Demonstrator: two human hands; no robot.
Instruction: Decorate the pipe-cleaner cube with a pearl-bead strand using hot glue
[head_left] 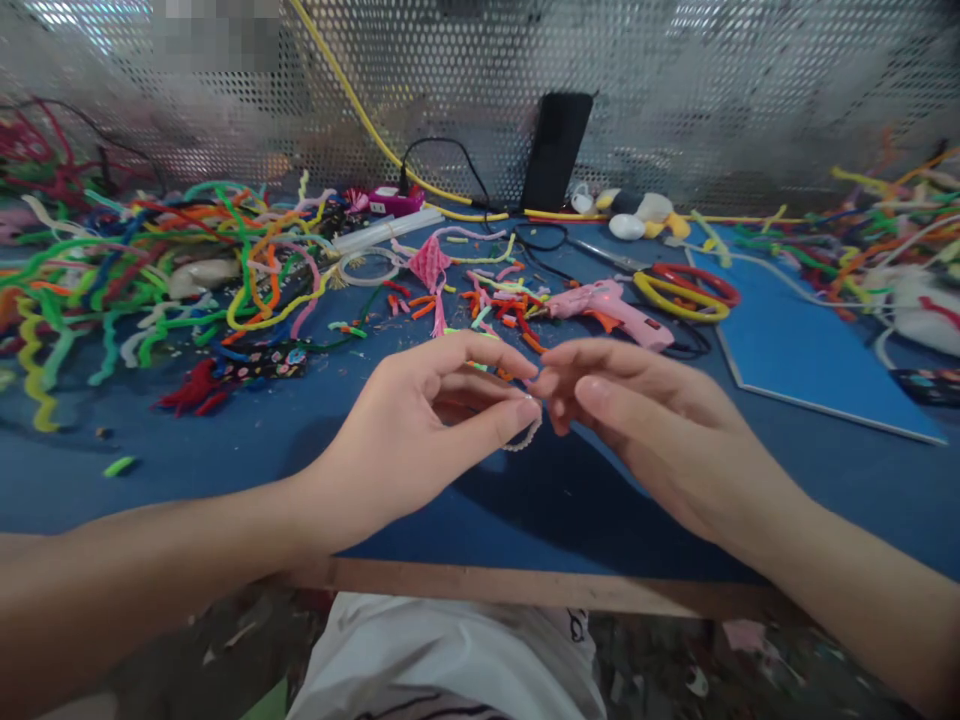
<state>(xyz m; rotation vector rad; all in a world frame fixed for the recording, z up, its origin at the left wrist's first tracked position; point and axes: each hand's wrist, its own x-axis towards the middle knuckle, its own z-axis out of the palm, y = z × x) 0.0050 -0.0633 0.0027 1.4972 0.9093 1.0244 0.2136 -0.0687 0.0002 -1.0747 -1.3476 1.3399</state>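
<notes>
Both hands meet right over the middle of the blue felt-covered table, fingertips nearly touching. The left hand is curled in with thumb and fingers pinched on a short pale fuzzy pipe cleaner piece, which hangs in a little curve just under the fingertips. The right hand is mostly closed too, thumb and fingers pinched together at the other end of that same piece, though I can't really tell how much of it that hand actually grips. Just behind the hands sits a pink plastic hot glue gun, lying on its side among short orange and pink pipe cleaner scraps. Off to the left there's a big tangled heap of multicoloured pipe cleaners, and on the right a flat blue sheet near some yellow and red wire rings.
</notes>
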